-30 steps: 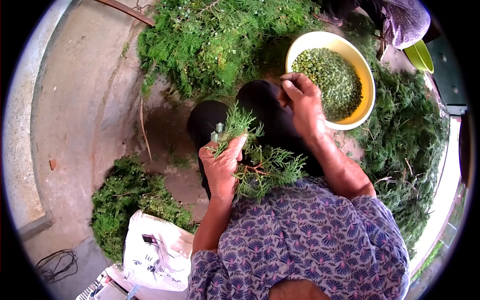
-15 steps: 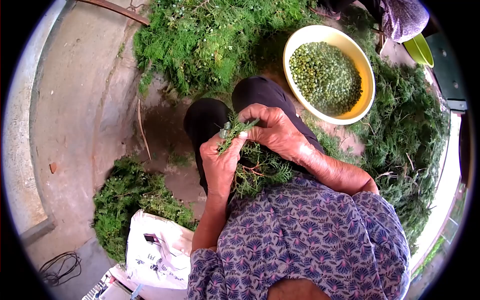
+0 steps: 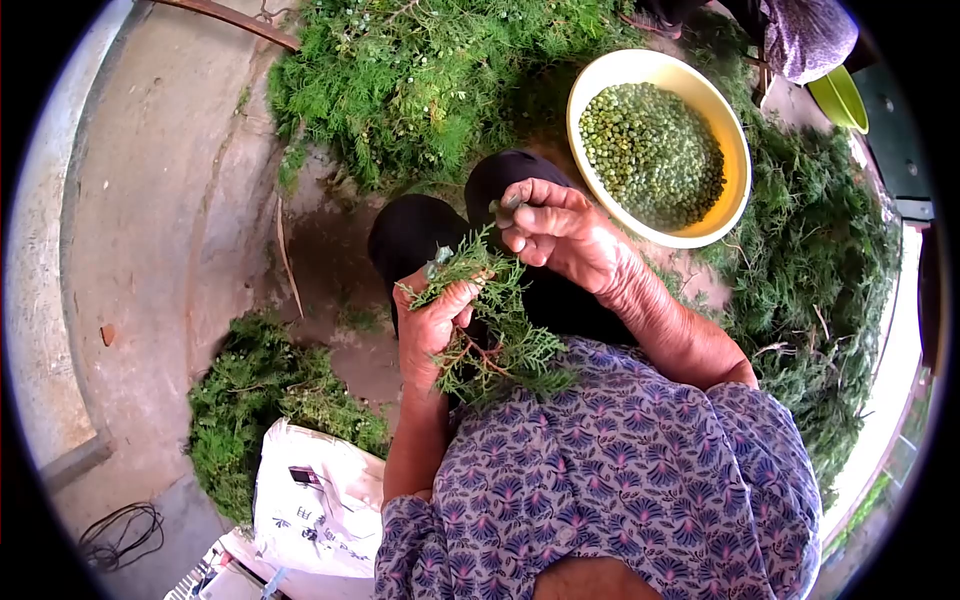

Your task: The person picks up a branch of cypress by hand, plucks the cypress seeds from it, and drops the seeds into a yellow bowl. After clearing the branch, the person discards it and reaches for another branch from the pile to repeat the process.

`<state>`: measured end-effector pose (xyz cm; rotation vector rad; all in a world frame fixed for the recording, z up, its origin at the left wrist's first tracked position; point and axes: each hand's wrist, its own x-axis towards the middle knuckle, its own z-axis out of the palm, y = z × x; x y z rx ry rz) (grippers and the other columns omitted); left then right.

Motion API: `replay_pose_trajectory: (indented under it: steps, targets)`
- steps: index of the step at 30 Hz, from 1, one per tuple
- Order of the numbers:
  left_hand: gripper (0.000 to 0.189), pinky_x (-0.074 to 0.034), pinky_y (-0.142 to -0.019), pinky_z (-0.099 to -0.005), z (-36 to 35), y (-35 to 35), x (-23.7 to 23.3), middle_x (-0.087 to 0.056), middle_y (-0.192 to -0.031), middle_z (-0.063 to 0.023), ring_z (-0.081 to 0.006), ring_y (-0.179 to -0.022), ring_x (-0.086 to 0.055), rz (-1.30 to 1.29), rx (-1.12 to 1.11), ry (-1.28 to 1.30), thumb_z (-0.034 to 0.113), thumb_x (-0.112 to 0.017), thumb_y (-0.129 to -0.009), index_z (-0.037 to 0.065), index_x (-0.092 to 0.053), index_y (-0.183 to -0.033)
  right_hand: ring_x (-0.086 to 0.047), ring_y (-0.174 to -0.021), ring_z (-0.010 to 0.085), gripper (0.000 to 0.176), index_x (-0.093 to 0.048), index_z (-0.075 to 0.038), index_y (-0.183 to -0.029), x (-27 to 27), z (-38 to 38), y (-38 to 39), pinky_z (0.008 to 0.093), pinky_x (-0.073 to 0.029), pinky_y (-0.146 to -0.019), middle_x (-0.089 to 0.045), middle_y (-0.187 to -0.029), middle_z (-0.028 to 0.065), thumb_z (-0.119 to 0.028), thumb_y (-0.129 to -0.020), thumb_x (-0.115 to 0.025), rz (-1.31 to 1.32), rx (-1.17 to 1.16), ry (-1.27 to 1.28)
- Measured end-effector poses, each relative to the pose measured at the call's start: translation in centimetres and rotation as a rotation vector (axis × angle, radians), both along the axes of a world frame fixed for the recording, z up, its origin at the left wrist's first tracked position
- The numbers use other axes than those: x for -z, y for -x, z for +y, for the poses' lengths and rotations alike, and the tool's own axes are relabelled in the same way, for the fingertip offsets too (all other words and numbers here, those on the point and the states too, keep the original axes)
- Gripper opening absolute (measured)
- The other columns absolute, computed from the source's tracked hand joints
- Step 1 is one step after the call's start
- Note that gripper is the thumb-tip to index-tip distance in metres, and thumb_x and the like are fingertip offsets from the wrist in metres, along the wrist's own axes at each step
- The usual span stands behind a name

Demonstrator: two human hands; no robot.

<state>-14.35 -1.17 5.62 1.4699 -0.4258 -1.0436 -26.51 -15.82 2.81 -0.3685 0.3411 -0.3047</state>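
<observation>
My left hand [image 3: 428, 325] is closed round a leafy evergreen sprig [image 3: 505, 345], which hangs over my lap with its reddish twig showing. A pale bluish-green cone sits among the leaves near my left fingertips. Raised just above the sprig and apart from it, my right hand [image 3: 572, 235] pinches a small green cone [image 3: 504, 214] between thumb and fingers. Up and right of that hand stands a yellow basin [image 3: 735, 190] holding a heap of small round green cones [image 3: 650, 150].
Cut evergreen branches [image 3: 400, 90] are piled ahead of my knees, with more branches [image 3: 800, 260] along the right. A smaller heap [image 3: 260, 400] lies at left beside a white sack [image 3: 320, 500]. Another person's patterned garment [image 3: 810, 40] shows at top right, near a green basin [image 3: 840, 100].
My right hand has drawn away from the sprig, upward and to the right, with a small cone in its fingers. The left hand has dipped slightly, still holding the sprig.
</observation>
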Motion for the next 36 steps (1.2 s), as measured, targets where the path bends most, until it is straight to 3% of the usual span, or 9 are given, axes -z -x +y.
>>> replay_pose_trajectory:
  steps: [8,12,14,16,17,21,25,28,36]
  targets:
    - [0.014,-0.036,-0.049,-0.0231,-0.7,0.8,-0.5,-0.058,-0.068,-0.0013,-0.0084,-0.054,-0.048,0.050,-0.189,0.062,0.012,-0.065,-0.080,-0.001,-0.063,-0.082,-0.045,-0.047,0.0100,0.011,-0.060,-0.007,-0.090,-1.4,-2.3,2.0,0.0206,-0.030,-0.040,-0.058,-0.068,0.0035,-0.013,-0.081,-0.062,0.144,0.205,0.272]
    - [0.016,-0.041,-0.057,-0.0241,-0.5,0.4,-0.1,-0.059,-0.071,-0.0022,-0.0085,-0.062,-0.051,-0.105,0.046,0.031,0.015,-0.065,-0.081,0.001,-0.062,-0.087,-0.060,-0.078,0.0152,0.022,-0.061,-0.007,-0.103,-1.9,-7.8,7.2,0.0277,-0.050,-0.069,-0.064,-0.090,0.0094,-0.017,-0.084,-0.058,0.812,0.359,1.015]
    - [0.018,-0.044,-0.062,-0.0237,-0.8,0.4,-0.1,-0.060,-0.073,-0.0022,-0.0093,-0.065,-0.054,-0.176,0.120,0.040,0.017,-0.065,-0.080,0.000,-0.061,-0.088,-0.057,-0.099,0.0250,0.037,-0.056,-0.007,-0.115,2.7,-12.0,11.0,0.0337,-0.044,-0.087,-0.060,-0.107,0.0161,-0.020,-0.080,-0.059,1.284,0.405,1.632]
    - [0.023,-0.045,-0.066,-0.0236,-1.1,0.5,-0.1,-0.061,-0.077,-0.0028,-0.0100,-0.069,-0.055,-0.145,0.127,0.041,0.020,-0.066,-0.080,-0.001,-0.061,-0.089,-0.057,-0.100,0.0242,0.038,-0.057,-0.006,-0.113,1.6,-11.9,11.6,0.0334,-0.045,-0.086,-0.058,-0.112,0.0163,-0.022,-0.079,-0.061,1.352,0.432,1.673]
    - [0.025,-0.045,-0.065,-0.0235,-1.0,0.5,0.1,-0.061,-0.077,-0.0026,-0.0099,-0.069,-0.055,-0.115,0.131,0.035,0.021,-0.067,-0.079,0.000,-0.061,-0.090,-0.058,-0.097,0.0227,0.033,-0.059,-0.006,-0.110,1.1,-11.4,11.7,0.0322,-0.045,-0.085,-0.060,-0.108,0.0143,-0.018,-0.080,-0.060,1.241,0.462,1.417]
    - [0.037,-0.045,-0.063,-0.0235,-1.0,0.6,0.3,-0.059,-0.077,-0.0024,-0.0093,-0.068,-0.054,-0.062,0.174,0.041,0.033,-0.067,-0.078,0.001,-0.059,-0.095,-0.060,-0.088,0.0190,0.022,-0.062,-0.005,-0.102,-2.5,-4.7,5.4,0.0303,-0.049,-0.078,-0.063,-0.097,0.0096,-0.009,-0.080,-0.062,0.524,0.335,1.462]
    - [0.052,-0.045,-0.062,-0.0237,-0.9,0.8,-0.1,-0.059,-0.078,-0.0041,-0.0098,-0.066,-0.054,-0.029,0.152,0.131,0.050,-0.055,-0.083,0.001,-0.056,-0.098,-0.055,-0.100,0.0303,0.034,-0.056,0.000,-0.109,-2.8,-0.8,0.4,0.0362,-0.044,-0.086,-0.060,-0.103,0.0164,-0.011,-0.077,-0.064,0.195,0.182,1.566]
    - [0.053,-0.046,-0.062,-0.0245,-0.5,0.6,-0.3,-0.059,-0.079,-0.0045,-0.0097,-0.067,-0.054,0.107,0.103,0.055,0.052,-0.048,-0.086,0.001,-0.055,-0.099,-0.058,-0.090,0.0263,0.021,-0.060,-0.001,-0.096,-2.4,0.2,-0.3,0.0351,-0.046,-0.078,-0.062,-0.089,0.0124,-0.005,-0.076,-0.064,0.271,0.013,1.267]
    - [0.016,-0.046,-0.061,-0.0223,-0.6,0.9,-0.6,-0.059,-0.079,-0.0032,-0.0081,-0.065,-0.055,0.018,0.019,0.124,0.013,-0.060,-0.084,-0.001,-0.058,-0.092,-0.057,-0.082,0.0250,0.017,-0.062,-0.004,-0.088,-2.9,0.6,0.8,0.0334,-0.044,-0.078,-0.061,-0.081,0.0089,0.000,-0.072,-0.064,0.384,0.175,1.531]
